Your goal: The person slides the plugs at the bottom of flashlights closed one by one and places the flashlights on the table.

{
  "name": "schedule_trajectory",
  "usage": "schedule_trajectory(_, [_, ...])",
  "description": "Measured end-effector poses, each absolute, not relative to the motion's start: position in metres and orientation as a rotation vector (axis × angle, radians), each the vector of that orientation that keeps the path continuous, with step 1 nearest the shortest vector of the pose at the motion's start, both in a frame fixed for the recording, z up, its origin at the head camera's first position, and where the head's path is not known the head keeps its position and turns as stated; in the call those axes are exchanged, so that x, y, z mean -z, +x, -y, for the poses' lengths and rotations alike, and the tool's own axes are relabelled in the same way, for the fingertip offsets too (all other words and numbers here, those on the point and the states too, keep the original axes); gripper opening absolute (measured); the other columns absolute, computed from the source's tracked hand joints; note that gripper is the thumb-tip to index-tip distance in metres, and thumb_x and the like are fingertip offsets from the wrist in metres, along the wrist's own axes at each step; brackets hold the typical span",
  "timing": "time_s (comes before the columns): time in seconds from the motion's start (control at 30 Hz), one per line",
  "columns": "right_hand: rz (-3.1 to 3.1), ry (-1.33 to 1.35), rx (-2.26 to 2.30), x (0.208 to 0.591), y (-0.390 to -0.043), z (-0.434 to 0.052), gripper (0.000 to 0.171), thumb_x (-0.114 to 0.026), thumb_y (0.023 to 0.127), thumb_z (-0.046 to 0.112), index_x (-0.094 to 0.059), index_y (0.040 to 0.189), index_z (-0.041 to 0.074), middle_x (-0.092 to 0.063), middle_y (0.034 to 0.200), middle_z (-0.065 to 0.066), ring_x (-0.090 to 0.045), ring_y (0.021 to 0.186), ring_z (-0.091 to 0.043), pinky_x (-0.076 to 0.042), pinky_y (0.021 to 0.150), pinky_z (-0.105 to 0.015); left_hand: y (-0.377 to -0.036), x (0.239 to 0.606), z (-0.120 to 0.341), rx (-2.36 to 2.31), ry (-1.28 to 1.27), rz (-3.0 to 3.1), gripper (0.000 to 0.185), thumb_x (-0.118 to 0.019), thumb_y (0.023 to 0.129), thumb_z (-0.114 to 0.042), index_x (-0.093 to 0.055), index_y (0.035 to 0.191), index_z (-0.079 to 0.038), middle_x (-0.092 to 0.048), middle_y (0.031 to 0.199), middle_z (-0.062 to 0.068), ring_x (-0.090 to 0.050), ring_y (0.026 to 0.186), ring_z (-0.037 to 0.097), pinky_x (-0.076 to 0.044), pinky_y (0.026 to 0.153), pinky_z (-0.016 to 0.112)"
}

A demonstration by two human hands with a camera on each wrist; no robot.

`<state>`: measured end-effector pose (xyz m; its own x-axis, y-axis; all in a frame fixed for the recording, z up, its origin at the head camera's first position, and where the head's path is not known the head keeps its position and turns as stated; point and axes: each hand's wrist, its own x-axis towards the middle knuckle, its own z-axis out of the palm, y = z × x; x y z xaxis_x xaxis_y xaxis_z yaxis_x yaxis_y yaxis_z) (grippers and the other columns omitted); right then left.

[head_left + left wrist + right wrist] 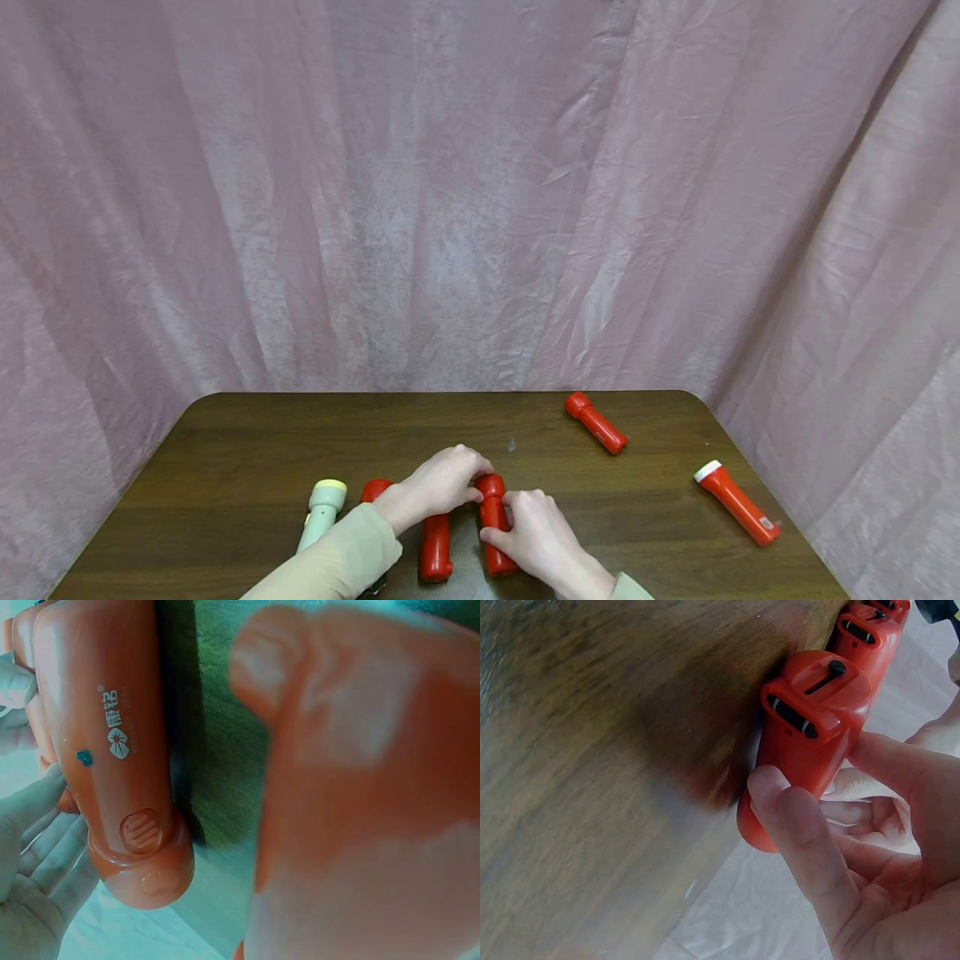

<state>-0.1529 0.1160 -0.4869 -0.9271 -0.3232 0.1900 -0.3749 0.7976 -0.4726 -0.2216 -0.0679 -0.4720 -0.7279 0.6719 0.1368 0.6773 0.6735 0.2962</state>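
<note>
**Both hands on one red torch at the counter's near edge**

Seen from the head camera: left hand (442, 483) curled over the head end of a red torch (493, 521), fingers wrapped round its top; right hand (536, 533) gripping the same torch lower down, thumb on one side and fingers on the other. Both grips closed on that torch, no gap visible. Torch lying lengthwise at about 6 o'clock on the dark wooden counter (247, 467), head pointing toward 12.

From the right wrist: thumb (799, 840) pressed flat against the torch body (810, 742), with its black slider switch facing up. From the left wrist: orange-red torch barrel (112, 750) with a white logo and a ribbed button, fingers (37, 832) beside it; large blurred shape close to the lens, not identifiable.

Just beside the held torch, at its 9 o'clock, a second red torch (436, 546) lying parallel. Further toward 9, a third red one (375, 489), mostly hidden by the left sleeve, and a pale green torch (322, 508). Well apart, at 1 o'clock, a small red torch (596, 423) lying slantwise. At 3 o'clock, near the counter's right edge, a red torch with a white head (737, 502). Behind everything, a creased pink cloth backdrop (480, 192)
</note>
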Motion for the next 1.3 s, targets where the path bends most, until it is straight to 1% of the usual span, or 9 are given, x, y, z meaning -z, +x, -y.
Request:
schedule_trajectory(0.3, [2.893, 0.559, -0.810, 0.486, -0.154, -0.119, 0.029, -0.089, 0.082, 0.031, -0.065, 0.074, 0.016, -0.045, 0.054, 0.015, -0.040, 0.048, 0.000, -0.031, 0.045, -0.019, -0.223, 0.471, 0.066, 0.491, -1.155, 2.852, 0.024, -0.086, 0.087, -0.014, -0.080, 0.110, -0.011, -0.081, 0.102, -0.002, -0.070, 0.088, 0.008, -0.057, 0.077, 0.022])
schedule_trajectory(0.6, [2.862, 0.556, -0.778, 0.485, -0.150, -0.123, 0.032, -0.087, 0.084, 0.033, -0.062, 0.072, 0.017, -0.041, 0.056, 0.016, -0.036, 0.049, 0.001, -0.027, 0.046, -0.018, -0.222, 0.472, 0.066, 0.498, -1.126, 2.879, 0.033, -0.085, 0.089, -0.018, -0.078, 0.121, -0.012, -0.081, 0.113, -0.001, -0.074, 0.102, 0.014, -0.061, 0.089, 0.026])
schedule_trajectory(0.73, [2.832, 0.581, -0.772, 0.485, -0.148, -0.124, 0.026, -0.084, 0.085, 0.031, -0.064, 0.076, 0.017, -0.041, 0.058, 0.016, -0.034, 0.051, 0.002, -0.026, 0.047, -0.017, -0.219, 0.473, 0.069, 0.520, -1.107, 2.879, 0.036, -0.084, 0.090, -0.018, -0.077, 0.125, -0.011, -0.080, 0.118, 0.001, -0.073, 0.110, 0.020, -0.061, 0.096, 0.034])
schedule_trajectory(0.8, [2.817, 0.593, -0.755, 0.485, -0.147, -0.126, 0.021, -0.083, 0.087, 0.031, -0.069, 0.082, 0.015, -0.048, 0.062, 0.014, -0.037, 0.054, 0.002, -0.030, 0.049, -0.017, -0.217, 0.474, 0.070, 0.539, -1.092, 2.878, 0.038, -0.083, 0.091, -0.019, -0.076, 0.127, -0.011, -0.079, 0.120, 0.002, -0.073, 0.114, 0.023, -0.061, 0.098, 0.037])
schedule_trajectory(0.87, [2.807, 0.602, -0.727, 0.486, -0.146, -0.129, 0.021, -0.082, 0.088, 0.032, -0.075, 0.093, 0.013, -0.059, 0.068, 0.011, -0.045, 0.058, 0.001, -0.035, 0.052, -0.019, -0.214, 0.475, 0.072, 0.562, -1.071, 2.876, 0.039, -0.082, 0.092, -0.021, -0.075, 0.129, -0.010, -0.078, 0.124, 0.003, -0.072, 0.117, 0.024, -0.061, 0.100, 0.038])
schedule_trajectory(0.93, [2.798, 0.609, -0.673, 0.486, -0.144, -0.133, 0.028, -0.081, 0.088, 0.035, -0.078, 0.103, 0.011, -0.071, 0.080, 0.006, -0.056, 0.064, -0.004, -0.043, 0.056, -0.022, -0.211, 0.475, 0.073, 0.591, -1.058, 2.863, 0.040, -0.080, 0.094, -0.023, -0.073, 0.131, -0.009, -0.077, 0.127, 0.005, -0.072, 0.119, 0.025, -0.061, 0.101, 0.040])
schedule_trajectory(1.03, [2.782, 0.627, -0.588, 0.485, -0.141, -0.142, 0.040, -0.080, 0.090, 0.041, -0.078, 0.115, 0.009, -0.079, 0.098, 0.000, -0.071, 0.078, -0.014, -0.054, 0.063, -0.030, -0.206, 0.476, 0.074, 0.617, -1.030, 2.833, 0.041, -0.077, 0.096, -0.025, -0.072, 0.133, -0.009, -0.076, 0.132, 0.006, -0.072, 0.123, 0.025, -0.060, 0.103, 0.042])
schedule_trajectory(1.13, [2.764, 0.623, -0.535, 0.484, -0.138, -0.153, 0.044, -0.080, 0.090, 0.042, -0.077, 0.120, 0.010, -0.080, 0.112, -0.002, -0.077, 0.095, -0.021, -0.062, 0.075, -0.038, -0.200, 0.475, 0.074, 0.634, -0.993, 2.804, 0.043, -0.075, 0.098, -0.029, -0.071, 0.136, -0.009, -0.073, 0.137, 0.008, -0.070, 0.127, 0.027, -0.059, 0.106, 0.045])
schedule_trajectory(1.3, [2.777, 0.517, -0.512, 0.481, -0.136, -0.172, 0.047, -0.082, 0.089, 0.038, -0.075, 0.127, 0.011, -0.077, 0.126, -0.007, -0.074, 0.115, -0.027, -0.063, 0.091, -0.048, -0.188, 0.472, 0.072, 0.682, -0.924, 2.770, 0.047, -0.073, 0.099, -0.032, -0.067, 0.141, -0.011, -0.068, 0.145, 0.010, -0.067, 0.132, 0.029, -0.058, 0.106, 0.048])
